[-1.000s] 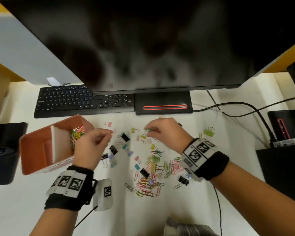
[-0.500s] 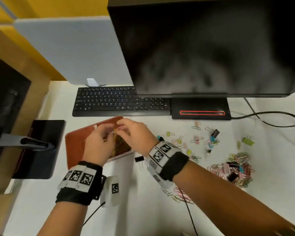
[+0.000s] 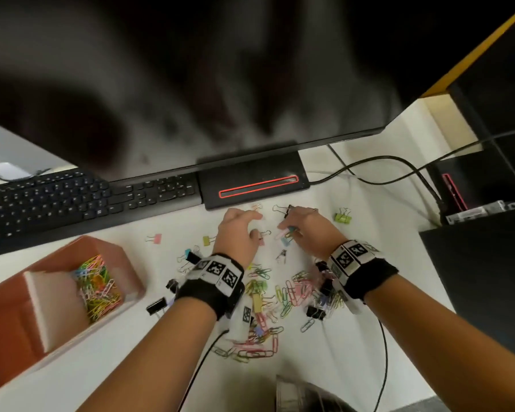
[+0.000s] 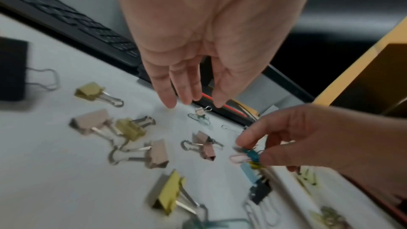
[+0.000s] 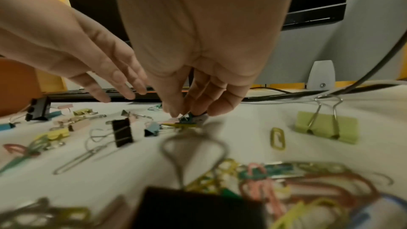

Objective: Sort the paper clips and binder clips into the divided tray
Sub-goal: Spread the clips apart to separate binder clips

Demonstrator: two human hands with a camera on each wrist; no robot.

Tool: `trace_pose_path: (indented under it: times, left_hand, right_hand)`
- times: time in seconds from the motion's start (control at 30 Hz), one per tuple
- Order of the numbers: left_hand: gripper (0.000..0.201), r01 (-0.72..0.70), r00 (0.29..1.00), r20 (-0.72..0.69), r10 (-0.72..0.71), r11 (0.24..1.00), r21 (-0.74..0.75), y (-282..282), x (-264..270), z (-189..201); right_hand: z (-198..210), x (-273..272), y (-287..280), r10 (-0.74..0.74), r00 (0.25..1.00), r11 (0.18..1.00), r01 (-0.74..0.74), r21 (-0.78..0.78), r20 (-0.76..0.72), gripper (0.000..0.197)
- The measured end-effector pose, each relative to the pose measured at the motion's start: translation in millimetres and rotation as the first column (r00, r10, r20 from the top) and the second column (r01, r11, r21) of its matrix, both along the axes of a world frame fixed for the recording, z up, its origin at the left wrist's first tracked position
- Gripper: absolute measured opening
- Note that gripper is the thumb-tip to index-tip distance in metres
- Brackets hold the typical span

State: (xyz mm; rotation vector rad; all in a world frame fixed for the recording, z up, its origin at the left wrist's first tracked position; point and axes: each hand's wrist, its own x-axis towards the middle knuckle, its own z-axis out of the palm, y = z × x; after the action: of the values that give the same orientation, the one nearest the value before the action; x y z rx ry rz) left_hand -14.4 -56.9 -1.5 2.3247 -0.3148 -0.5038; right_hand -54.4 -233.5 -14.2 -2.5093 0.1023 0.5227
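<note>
The orange divided tray [image 3: 18,319] stands at the left; its right compartment holds a heap of coloured paper clips [image 3: 97,288]. Loose paper clips and binder clips [image 3: 280,292] lie scattered on the white desk. My left hand [image 3: 254,224] hovers over them near the monitor base, fingers straight and holding nothing [image 4: 193,104]. Just right of it, my right hand [image 3: 283,230] pinches a small teal binder clip [image 5: 189,117] low over the desk, with a pink clip [image 4: 239,158] against it. Which other clips the fingers touch is unclear.
A black keyboard [image 3: 72,203] and the monitor base [image 3: 250,179] border the far side. Cables [image 3: 384,165] run at the right toward black boxes [image 3: 482,278]. A large green binder clip [image 3: 343,217] sits right of my hands. A wrist cable [image 3: 384,352] trails below.
Half a second ago both hands were together over the tray. Both have moved right, back over the scattered clips, and the right hand has pinched a small clip.
</note>
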Motion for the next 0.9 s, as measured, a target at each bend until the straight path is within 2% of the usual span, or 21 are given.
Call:
trace_pose_path:
  times: [0.13, 0.2, 0.43, 0.6, 0.73, 0.83, 0.9]
  left_hand:
    - [0.044, 0.095, 0.995, -0.040, -0.091, 0.987, 0.126, -15, 21, -19]
    - [0.044, 0.115, 0.993, -0.038, -0.109, 0.971, 0.209, -16, 25, -27]
    - [0.021, 0.165, 0.978, 0.066, -0.197, 0.928, 0.334, -19, 26, -31]
    - [0.016, 0.194, 0.976, 0.011, -0.215, 0.898, 0.395, -16, 29, -29]
    - [0.012, 0.183, 0.982, -0.027, -0.186, 0.910, 0.373, -6, 26, -27]
    - [0.012, 0.188, 0.982, -0.041, -0.187, 0.904, 0.384, -1, 22, -21]
    - [0.011, 0.150, 0.988, -0.017, -0.154, 0.928, 0.341, 3, 19, -15]
  right_hand:
    - [0, 5, -9, 0.101, 0.995, 0.992, -0.103, -0.077, -0.020, 0.028]
    - [-2, 7, -8, 0.162, 0.987, 0.980, -0.161, -0.117, 0.000, 0.025]
    - [-9, 8, -7, 0.243, 0.969, 0.953, -0.230, -0.195, 0.043, 0.016]
    - [-12, 2, -15, 0.163, 0.986, 0.980, -0.158, -0.120, 0.028, 0.018]
    - [-11, -4, -24, 0.101, 0.995, 0.993, -0.098, -0.071, 0.027, 0.016]
    - [-4, -10, -33, 0.022, 0.996, 0.999, -0.020, -0.029, 0.081, 0.015]
    - [2, -13, -42, -0.061, 0.993, 0.998, 0.059, 0.028, 0.102, 0.013]
